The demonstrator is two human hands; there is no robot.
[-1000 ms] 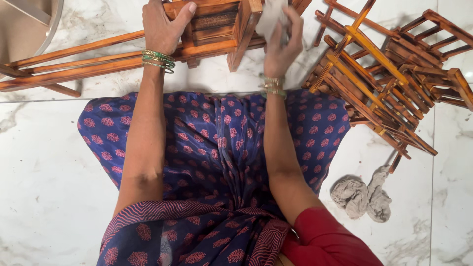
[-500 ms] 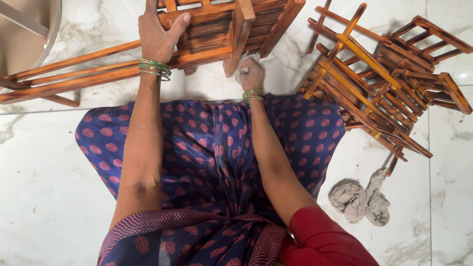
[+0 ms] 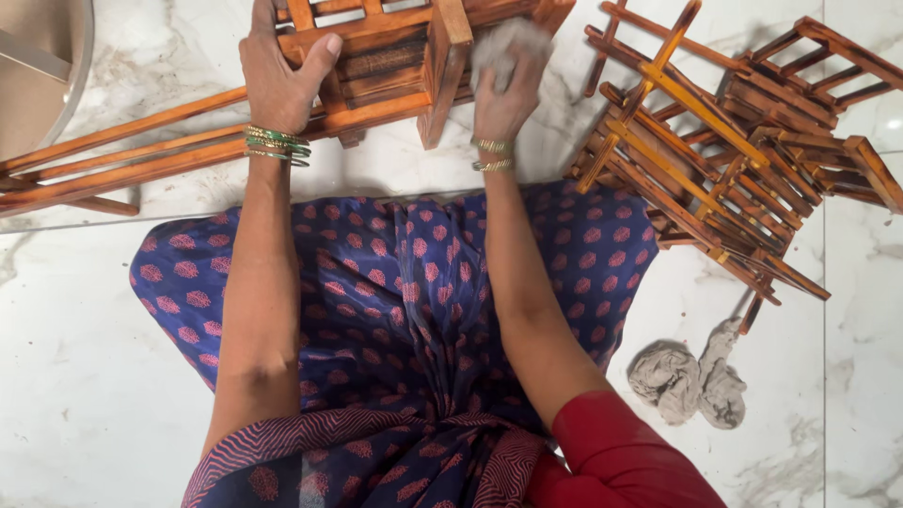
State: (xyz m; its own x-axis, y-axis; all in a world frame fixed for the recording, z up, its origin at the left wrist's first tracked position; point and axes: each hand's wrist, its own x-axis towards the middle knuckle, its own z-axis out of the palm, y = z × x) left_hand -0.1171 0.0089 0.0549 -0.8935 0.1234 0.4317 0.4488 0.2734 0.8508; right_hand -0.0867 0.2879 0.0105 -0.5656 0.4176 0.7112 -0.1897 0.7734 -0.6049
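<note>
A small brown wooden slatted rack (image 3: 395,47) lies on the white marble floor in front of my lap. My left hand (image 3: 280,71) grips its left end, thumb over the top rail. My right hand (image 3: 503,94) is closed on a grey cloth (image 3: 508,42) and presses it against the rack's right side, next to an upright wooden post (image 3: 444,71). Both wrists wear bangles.
Long wooden slats (image 3: 113,165) stretch away to the left of the rack. A pile of similar wooden frames (image 3: 724,160) lies at the right. A second crumpled grey cloth (image 3: 687,376) sits on the floor at lower right. A round metal object (image 3: 38,66) is at top left.
My right hand with the cloth dropped towards my lap half a second ago and has moved back up against the rack. The left hand has kept its grip.
</note>
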